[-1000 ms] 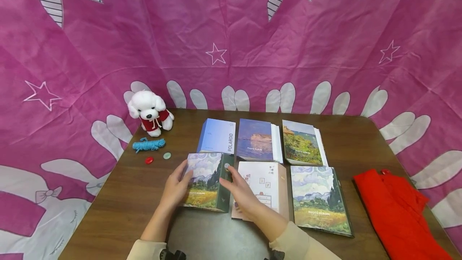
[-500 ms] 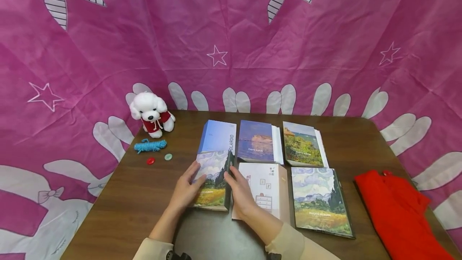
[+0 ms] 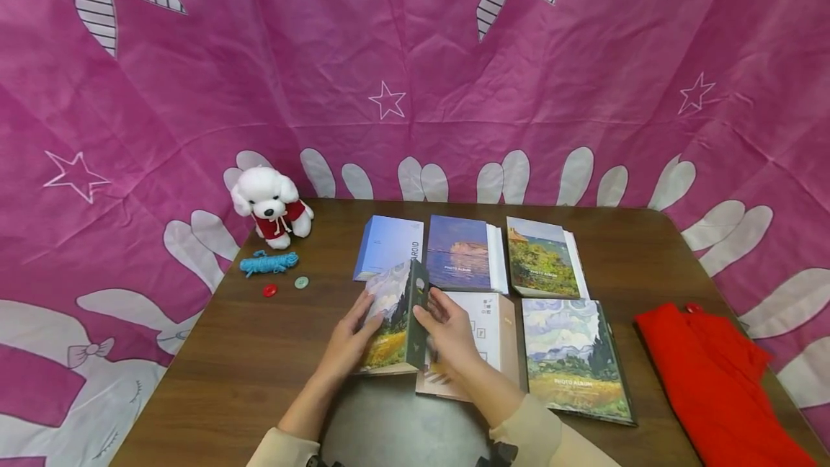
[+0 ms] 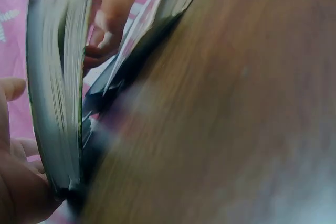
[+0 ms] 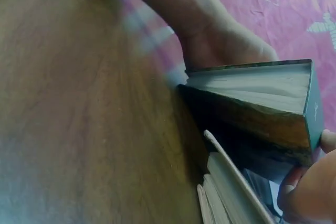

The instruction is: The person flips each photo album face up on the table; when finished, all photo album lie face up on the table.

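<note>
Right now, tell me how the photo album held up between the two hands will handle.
The photo album looks stiff: its hard cover stays flat while tilted on edge. The thick page block suggests it is fairly heavy. Propped between the left hand and right hand, it would probably tip flat if released.

The person wears cream long sleeves, cuffs behind the bare left hand point(image 3: 346, 343) and right hand point(image 3: 454, 337).

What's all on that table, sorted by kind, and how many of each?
Photo albums: 6, one held tilted up by the left hand and right hand; the others lie flat.
Buttons: 2, red and green.
Toy dog: 1.
Blue cord bundle: 1.
Red cloth: 1.
Total: 11
</note>
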Motion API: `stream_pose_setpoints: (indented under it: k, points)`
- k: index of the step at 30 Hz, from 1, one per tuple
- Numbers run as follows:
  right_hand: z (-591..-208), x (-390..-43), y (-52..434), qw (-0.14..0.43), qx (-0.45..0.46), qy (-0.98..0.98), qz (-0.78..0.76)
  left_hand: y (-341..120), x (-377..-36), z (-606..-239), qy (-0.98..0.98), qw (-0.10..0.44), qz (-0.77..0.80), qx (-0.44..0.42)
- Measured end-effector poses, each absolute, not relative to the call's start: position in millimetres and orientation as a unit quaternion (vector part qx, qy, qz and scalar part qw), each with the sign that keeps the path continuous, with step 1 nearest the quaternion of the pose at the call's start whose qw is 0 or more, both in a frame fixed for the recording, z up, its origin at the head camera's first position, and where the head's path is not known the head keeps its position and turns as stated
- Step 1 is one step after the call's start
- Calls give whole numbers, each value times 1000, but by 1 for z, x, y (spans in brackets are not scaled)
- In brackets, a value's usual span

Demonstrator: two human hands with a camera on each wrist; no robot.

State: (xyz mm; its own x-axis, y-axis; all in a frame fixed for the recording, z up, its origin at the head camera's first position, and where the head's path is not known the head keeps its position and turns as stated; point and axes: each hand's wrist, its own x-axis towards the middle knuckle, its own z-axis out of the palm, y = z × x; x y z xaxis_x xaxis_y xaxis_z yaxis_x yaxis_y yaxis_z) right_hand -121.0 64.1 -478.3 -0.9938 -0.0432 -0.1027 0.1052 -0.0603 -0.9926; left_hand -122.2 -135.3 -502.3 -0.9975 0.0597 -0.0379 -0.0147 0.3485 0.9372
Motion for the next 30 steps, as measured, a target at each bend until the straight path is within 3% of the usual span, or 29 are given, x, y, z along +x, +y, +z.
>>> stream_pose_setpoints:
  k: [11, 17, 24, 30]
  points:
    - [-472, -128, 78, 70, 49, 624, -776, -117, -125, -495, 786, 48, 615, 42]
    - [-464, -132, 84, 78, 51, 596, -798, -106, -128, -483, 698, 114, 702, 87]
    - [-458, -132, 82, 66, 3, 625, -778, -107, -126, -468, 648, 165, 738, 90]
    - [-461, -132, 73, 53, -32, 656, -752, -121, -126, -460, 658, 169, 730, 76]
